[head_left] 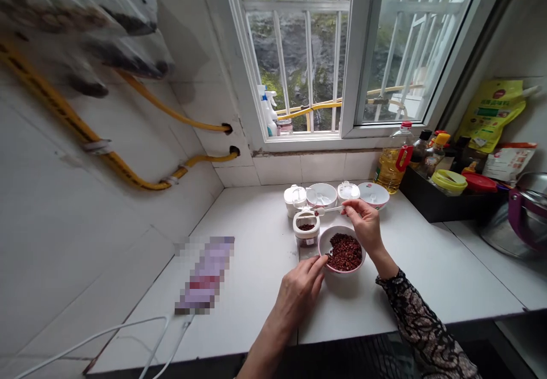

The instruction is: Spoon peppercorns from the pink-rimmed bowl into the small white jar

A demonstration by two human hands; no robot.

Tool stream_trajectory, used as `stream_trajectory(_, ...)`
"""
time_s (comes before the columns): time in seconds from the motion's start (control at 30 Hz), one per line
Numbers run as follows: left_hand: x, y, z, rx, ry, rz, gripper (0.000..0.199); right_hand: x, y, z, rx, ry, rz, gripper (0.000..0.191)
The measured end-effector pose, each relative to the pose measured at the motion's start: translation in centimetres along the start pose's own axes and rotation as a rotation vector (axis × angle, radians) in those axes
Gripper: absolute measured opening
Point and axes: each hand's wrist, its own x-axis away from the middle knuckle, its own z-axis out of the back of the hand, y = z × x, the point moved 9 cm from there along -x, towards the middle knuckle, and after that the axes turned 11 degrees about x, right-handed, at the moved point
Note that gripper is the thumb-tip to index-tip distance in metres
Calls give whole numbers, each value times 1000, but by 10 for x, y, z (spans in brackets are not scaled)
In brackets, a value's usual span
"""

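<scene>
i see the right hand [362, 223] pinching a small pale spoon [331, 210] by its handle, right of the frame's centre, its head by the mouth of a white-rimmed jar [306, 235]; that fingertip hold likely keeps it level. the left hand [301, 282] is unclenched, fingertips at the left rim of the bowl [324, 243], perhaps steadying it, though from out here i can't tell whether they grip. jar and bowl stand close together, probably to shorten the spoon's reach. the bowl, lower right of centre, is pale inside and heaped with coarse, dark red-brown grains [346, 252].
</scene>
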Motion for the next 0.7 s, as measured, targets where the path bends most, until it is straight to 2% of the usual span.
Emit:
stream_trajectory(0.13, -2, 0, -1, -9, -18, 37, 38, 17, -43, -25, 240, -85, 418, 16)
stream_trajectory(0.2, -3, 0, 0, -17, -14, 50, 36, 21, -51, -28, 282, -102, 511, 17)
stream_trajectory(0.33, -5, 2, 3, -33, 25, 32, 34, 11, -38, -2, 260, -33, 400, 10)
stream_trajectory(0.47, -5, 3, 6, -42, 46, 31, 31, 1, -14, 17, 232, -110, 235, 9)
stream_trajectory(0.57, -4, 4, 9, -31, 61, 26, 31, 3, -6, 18, 247, -200, 200, 10)
stream_trajectory(0.7, -3, 4, 12, 8, 58, 19, 32, 14, -7, 8, 298, -302, 245, 13)
